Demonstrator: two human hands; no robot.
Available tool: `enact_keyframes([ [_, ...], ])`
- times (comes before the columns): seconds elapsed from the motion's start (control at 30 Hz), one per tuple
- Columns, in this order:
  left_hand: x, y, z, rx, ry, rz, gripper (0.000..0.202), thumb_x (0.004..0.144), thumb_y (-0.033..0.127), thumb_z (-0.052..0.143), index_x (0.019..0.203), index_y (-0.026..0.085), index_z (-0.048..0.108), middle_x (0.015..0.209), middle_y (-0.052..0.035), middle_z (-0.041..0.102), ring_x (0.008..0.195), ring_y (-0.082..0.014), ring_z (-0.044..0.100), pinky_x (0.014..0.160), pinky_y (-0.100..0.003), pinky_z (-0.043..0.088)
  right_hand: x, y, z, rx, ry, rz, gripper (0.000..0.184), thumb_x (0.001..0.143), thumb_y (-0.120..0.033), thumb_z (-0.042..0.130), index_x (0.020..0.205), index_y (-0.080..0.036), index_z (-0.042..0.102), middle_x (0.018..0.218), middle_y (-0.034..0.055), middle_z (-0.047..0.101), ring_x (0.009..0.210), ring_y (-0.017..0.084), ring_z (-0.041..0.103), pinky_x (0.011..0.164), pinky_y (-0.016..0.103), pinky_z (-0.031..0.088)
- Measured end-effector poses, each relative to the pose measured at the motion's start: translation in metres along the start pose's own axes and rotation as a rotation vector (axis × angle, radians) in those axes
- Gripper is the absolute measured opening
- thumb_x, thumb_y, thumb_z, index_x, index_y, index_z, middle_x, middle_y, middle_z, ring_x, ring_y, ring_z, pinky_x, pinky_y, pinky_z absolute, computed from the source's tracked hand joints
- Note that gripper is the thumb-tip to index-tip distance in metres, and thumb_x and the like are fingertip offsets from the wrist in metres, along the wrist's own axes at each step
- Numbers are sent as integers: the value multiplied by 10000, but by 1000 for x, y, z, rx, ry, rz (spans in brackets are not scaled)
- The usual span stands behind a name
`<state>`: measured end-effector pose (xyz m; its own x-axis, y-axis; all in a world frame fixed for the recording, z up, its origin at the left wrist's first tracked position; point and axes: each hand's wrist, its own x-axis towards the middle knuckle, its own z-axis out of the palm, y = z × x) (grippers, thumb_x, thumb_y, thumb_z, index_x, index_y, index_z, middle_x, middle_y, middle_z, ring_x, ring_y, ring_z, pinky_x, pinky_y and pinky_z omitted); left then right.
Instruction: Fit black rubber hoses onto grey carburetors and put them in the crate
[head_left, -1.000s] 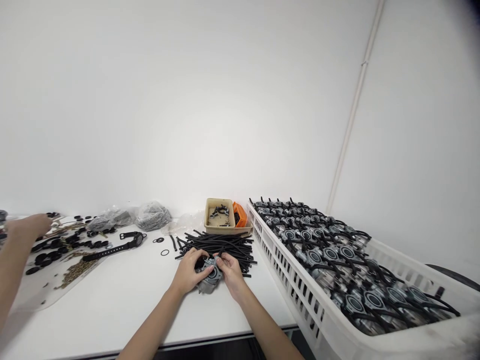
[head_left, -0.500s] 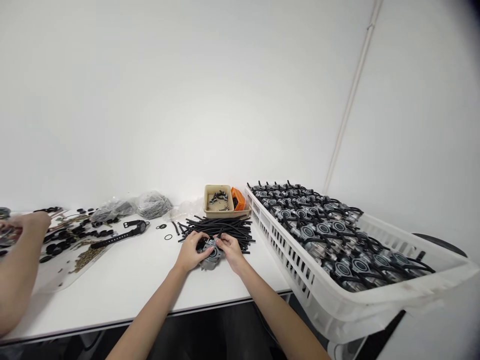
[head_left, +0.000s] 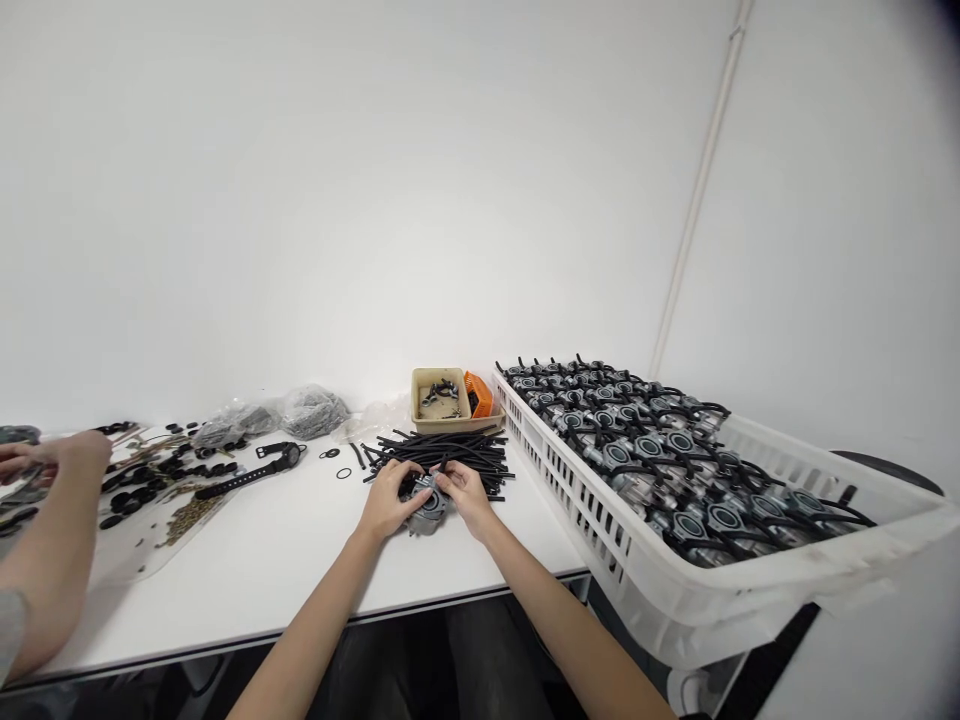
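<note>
A grey metal carburetor (head_left: 430,512) is at the near edge of a pile of black rubber hoses (head_left: 457,455). My left hand (head_left: 391,500) is closed around its left side, with the thumb across the front. On the carburetor's upper right, my right hand (head_left: 462,494) pinches a short black hose, mostly covered by the fingers. Where the hose meets the metal is hidden. The pile lies just behind both hands.
On the right, a white plastic crate (head_left: 551,492) holds many carburetors with hoses. Behind the pile stand a beige tray (head_left: 415,400) and an orange basket (head_left: 478,392). Leftward lie a black watch (head_left: 247,474), bagged parts (head_left: 311,410), brass pieces (head_left: 189,515) and a co-worker's arm (head_left: 60,550).
The whole view has shifted slightly. My hands stay on the carburetor with nearly the same hold. The co-worker's hand at the left has changed its pose a little.
</note>
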<state>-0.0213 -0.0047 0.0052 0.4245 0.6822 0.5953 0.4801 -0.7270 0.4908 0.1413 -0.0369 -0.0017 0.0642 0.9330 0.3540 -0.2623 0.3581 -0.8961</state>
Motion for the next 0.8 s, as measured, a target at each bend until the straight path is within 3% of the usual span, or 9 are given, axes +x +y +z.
enact_keyframes([
  [0.17, 2, 3, 1, -227, -21, 40, 633, 720, 606, 547, 1198, 191, 522, 1027, -104, 592, 992, -277, 524, 888, -412, 396, -2, -7, 0, -56, -11, -91, 328, 643, -417, 744, 828, -163, 650, 842, 64, 666, 839, 216, 625, 805, 329, 466],
  [0.3, 1, 3, 13, -602, -20, 46, 823, 661, 677, 576, 1311, 201, 410, 1206, -130, 542, 1143, -311, 470, 983, -440, 337, 2, -26, 2, -4, -9, -179, 287, 731, -420, 676, 878, -176, 636, 885, 67, 655, 861, 213, 615, 795, 318, 466],
  [0.37, 0, 1, 22, -856, -37, -49, 777, 643, 658, 617, 1251, 198, 465, 1187, -133, 560, 1166, -318, 468, 975, -428, 355, 7, -42, 4, -6, -97, -221, 267, 759, -409, 654, 893, -179, 640, 895, 68, 653, 849, 207, 612, 781, 311, 467],
  [0.47, -4, -3, 31, -1266, -189, -317, 667, 595, 609, 689, 1097, 199, 535, 1034, -121, 636, 958, -313, 611, 782, -408, 475, 19, -64, 12, -113, -275, -255, 250, 761, -385, 659, 882, -167, 670, 880, 64, 656, 834, 200, 603, 768, 298, 463],
  [0.57, -5, -3, 30, -1503, -207, -443, 582, 637, 503, 709, 1083, 179, 525, 997, -126, 659, 771, -260, 664, 622, -333, 503, 38, -72, 19, -195, -359, -195, 263, 727, -392, 685, 869, -170, 697, 857, 53, 674, 800, 201, 612, 739, 300, 473],
  [0.67, -3, 1, 26, -1565, -96, -573, 476, 732, 439, 654, 1076, 132, 532, 949, -144, 681, 692, -211, 669, 604, -300, 519, 62, -63, 17, -261, -281, -187, 290, 693, -401, 705, 891, -189, 708, 901, 53, 693, 829, 216, 628, 760, 319, 482],
  [0.8, 1, 5, 24, -1562, 27, -654, 370, 814, 390, 578, 1057, 112, 554, 941, -138, 690, 806, -211, 673, 751, -356, 550, 84, -37, -9, -470, -72, -272, 300, 761, -405, 627, 957, -191, 702, 921, 76, 703, 847, 221, 630, 808, 358, 470],
])
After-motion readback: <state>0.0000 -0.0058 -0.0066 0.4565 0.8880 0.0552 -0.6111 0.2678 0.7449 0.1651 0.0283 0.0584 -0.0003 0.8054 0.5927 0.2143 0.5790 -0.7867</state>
